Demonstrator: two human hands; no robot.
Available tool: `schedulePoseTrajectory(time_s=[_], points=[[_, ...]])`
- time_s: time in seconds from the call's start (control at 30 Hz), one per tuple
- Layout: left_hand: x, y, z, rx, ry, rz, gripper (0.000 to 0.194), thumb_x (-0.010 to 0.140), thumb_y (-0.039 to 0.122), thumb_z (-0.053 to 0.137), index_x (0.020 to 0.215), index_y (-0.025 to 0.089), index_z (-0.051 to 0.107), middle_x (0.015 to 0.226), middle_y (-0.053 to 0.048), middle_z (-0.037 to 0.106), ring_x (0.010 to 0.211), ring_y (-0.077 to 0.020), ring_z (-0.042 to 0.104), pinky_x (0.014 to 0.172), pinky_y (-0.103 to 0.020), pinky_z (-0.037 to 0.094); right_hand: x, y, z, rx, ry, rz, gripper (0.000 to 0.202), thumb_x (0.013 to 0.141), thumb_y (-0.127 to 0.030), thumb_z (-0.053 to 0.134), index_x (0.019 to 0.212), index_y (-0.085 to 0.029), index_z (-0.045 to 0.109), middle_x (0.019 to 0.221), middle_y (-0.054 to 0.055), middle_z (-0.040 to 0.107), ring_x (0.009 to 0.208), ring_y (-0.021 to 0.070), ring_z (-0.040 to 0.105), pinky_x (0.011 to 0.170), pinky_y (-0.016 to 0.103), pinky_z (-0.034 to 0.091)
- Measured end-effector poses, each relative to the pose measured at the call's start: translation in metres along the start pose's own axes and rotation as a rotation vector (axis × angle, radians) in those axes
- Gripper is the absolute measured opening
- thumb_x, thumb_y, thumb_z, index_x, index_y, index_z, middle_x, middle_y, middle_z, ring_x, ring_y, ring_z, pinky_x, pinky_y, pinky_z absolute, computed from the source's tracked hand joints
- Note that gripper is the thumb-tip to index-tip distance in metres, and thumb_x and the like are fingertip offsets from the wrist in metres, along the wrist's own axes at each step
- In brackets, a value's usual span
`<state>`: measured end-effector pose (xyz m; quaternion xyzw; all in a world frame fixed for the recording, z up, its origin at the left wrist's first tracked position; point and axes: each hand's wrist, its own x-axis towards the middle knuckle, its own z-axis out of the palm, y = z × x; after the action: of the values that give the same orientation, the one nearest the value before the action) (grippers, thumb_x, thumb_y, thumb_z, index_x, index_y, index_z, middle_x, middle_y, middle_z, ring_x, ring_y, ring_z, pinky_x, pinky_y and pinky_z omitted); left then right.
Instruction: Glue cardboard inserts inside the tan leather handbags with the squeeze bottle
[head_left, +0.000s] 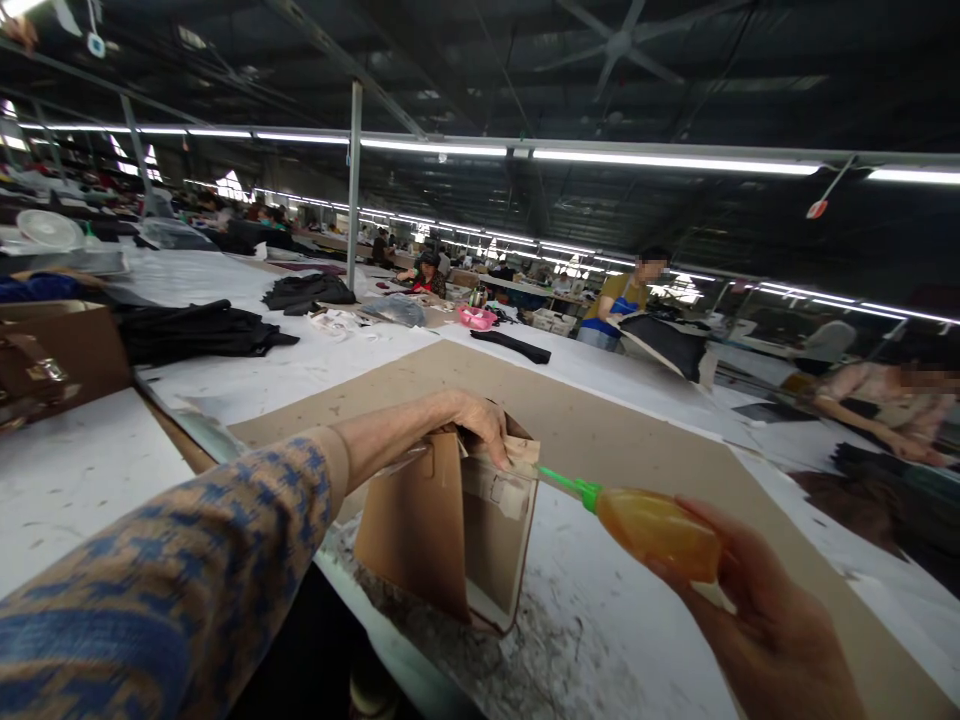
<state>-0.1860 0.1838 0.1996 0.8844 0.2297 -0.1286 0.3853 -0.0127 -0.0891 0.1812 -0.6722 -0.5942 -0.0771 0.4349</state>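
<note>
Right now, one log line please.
left hand: on top of brown box | right hand: holding amber bottle | green nozzle: toward box

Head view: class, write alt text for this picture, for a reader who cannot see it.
A right hand holds a bottle of amber liquid, its green nozzle aimed at the edge of an open brown case, while the left hand rests on the case's top. Behind, people work at tables under strip lights.

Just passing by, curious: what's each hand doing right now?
Left hand: on the brown box's top edge; whether it grips can't be told.
Right hand: closed around the squeeze bottle.
</note>
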Motion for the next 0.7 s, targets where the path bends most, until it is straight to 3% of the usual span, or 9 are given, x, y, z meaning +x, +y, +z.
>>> schedulePoseTrajectory(time_s=[0.2,0.37,0.5,0.57,0.7], points=[[0.002,-0.003,0.000,-0.131,-0.097,0.068,0.045,0.051,0.041,0.077,0.090,0.021,0.068,0.068,0.004,0.063,0.057,-0.0109,0.051,0.054,-0.021,0.041,-0.001,0.012,-0.003,-0.094,-0.103,-0.149,0.039,0.083,-0.034,0.055,0.121,-0.029,0.047,0.110,0.003,0.058,0.082,0.0173,0.061,0.062,0.020,0.055],[0.006,-0.005,0.002,-0.144,-0.056,0.057,0.046,0.050,0.037,0.077,0.092,0.021,0.067,0.078,0.003,0.065,0.064,-0.0119,0.053,0.059,-0.021,0.043,-0.002,0.017,0.002,-0.040,-0.119,-0.152,0.040,0.081,-0.026,0.055,0.120,-0.029,0.048,0.118,0.003,0.053,0.089,0.0191,0.057,0.046,0.015,0.051],[0.005,-0.002,0.003,-0.098,-0.034,0.034,0.041,0.050,0.038,0.076,0.086,0.020,0.069,0.074,0.003,0.065,0.063,-0.0120,0.054,0.058,-0.021,0.043,0.000,0.013,0.004,-0.035,-0.118,-0.235,0.043,0.081,-0.019,0.051,0.123,-0.026,0.046,0.122,0.005,0.049,0.094,0.0193,0.055,0.043,0.012,0.049],[0.004,0.000,0.003,-0.056,-0.023,0.016,0.038,0.050,0.041,0.076,0.081,0.019,0.069,0.067,0.003,0.062,0.059,-0.0116,0.052,0.053,-0.021,0.042,0.001,0.010,0.004,-0.065,-0.113,-0.312,0.043,0.081,-0.015,0.048,0.123,-0.025,0.045,0.122,0.006,0.049,0.098,0.0189,0.055,0.048,0.013,0.050],[0.001,0.001,0.002,-0.032,-0.028,-0.036,0.039,0.049,0.047,0.076,0.073,0.017,0.069,0.055,0.002,0.056,0.049,-0.0110,0.047,0.044,-0.021,0.038,0.000,0.008,0.005,-0.123,-0.128,-0.472,0.048,0.080,-0.007,0.039,0.126,-0.023,0.041,0.122,0.009,0.049,0.106,0.0191,0.053,0.080,0.026,0.051]])
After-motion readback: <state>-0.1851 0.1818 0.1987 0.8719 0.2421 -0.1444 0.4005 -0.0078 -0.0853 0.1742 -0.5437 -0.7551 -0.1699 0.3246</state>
